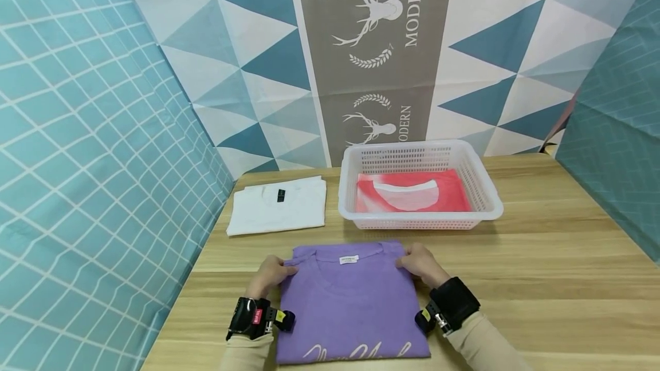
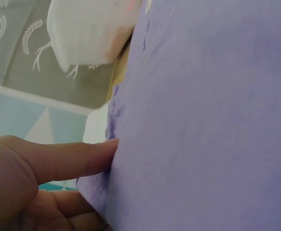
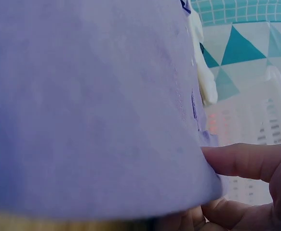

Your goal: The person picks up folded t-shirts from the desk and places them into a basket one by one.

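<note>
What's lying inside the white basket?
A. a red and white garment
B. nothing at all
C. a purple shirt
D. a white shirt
A: the basket holds a folded red and white garment; the white shirt lies beside it on the table, and the purple shirt is in front, held by both hands.

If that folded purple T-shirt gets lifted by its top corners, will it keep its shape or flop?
The purple T-shirt would probably flop: it is thin knit cloth, already bunching where the left hand and right hand pinch its corners. It looks light, lying flat on the wooden table. It likely won't slide far, and the folds may fall open.
</note>
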The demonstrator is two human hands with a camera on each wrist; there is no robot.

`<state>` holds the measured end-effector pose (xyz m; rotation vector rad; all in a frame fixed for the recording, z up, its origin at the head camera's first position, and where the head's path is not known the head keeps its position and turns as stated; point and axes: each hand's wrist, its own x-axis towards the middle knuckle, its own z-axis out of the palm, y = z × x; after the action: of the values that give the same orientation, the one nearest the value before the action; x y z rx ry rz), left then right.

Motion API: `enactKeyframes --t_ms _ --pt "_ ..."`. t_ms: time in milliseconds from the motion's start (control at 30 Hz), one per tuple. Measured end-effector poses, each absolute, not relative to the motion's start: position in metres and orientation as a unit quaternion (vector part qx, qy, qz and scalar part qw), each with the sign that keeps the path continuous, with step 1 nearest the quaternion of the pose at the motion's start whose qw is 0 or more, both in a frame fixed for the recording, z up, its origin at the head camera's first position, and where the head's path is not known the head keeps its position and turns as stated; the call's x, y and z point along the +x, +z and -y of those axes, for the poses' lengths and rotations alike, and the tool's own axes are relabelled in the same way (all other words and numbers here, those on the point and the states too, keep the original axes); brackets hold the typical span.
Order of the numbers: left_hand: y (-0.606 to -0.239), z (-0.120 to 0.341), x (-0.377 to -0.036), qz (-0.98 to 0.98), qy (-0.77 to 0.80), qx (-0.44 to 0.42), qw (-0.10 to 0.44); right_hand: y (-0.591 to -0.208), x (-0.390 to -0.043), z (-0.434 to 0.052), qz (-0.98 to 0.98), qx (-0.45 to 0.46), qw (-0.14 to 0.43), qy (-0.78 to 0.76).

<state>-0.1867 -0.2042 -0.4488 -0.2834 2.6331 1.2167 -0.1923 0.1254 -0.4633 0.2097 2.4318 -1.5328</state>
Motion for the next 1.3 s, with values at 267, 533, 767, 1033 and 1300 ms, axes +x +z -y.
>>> enactKeyframes --t_ms 267,533,767,1033,1300 --pt "-0.449 0.174 -0.190 -0.893 0.427 -0.064 0.131 -0.466 -0.189 -0.156 -0.851 0.082 0.121 -0.504" --pt "-0.454 0.140 -0.189 -0.895 0.422 -0.025 0.141 -0.472 -0.182 -0.192 -0.862 0.103 0.111 -0.483" --pt "-0.458 0.121 -0.192 -0.886 0.440 0.005 0.150 -0.476 -0.175 -0.212 -0.868 0.105 0.097 -0.475" --pt "-0.463 0.123 -0.196 -0.853 0.501 -0.015 0.148 -0.471 -0.176 -0.212 -0.847 0.097 0.109 -0.512" --pt "-0.464 0.123 -0.195 -0.842 0.515 -0.024 0.159 -0.472 -0.177 -0.214 -0.837 0.065 0.115 -0.530"
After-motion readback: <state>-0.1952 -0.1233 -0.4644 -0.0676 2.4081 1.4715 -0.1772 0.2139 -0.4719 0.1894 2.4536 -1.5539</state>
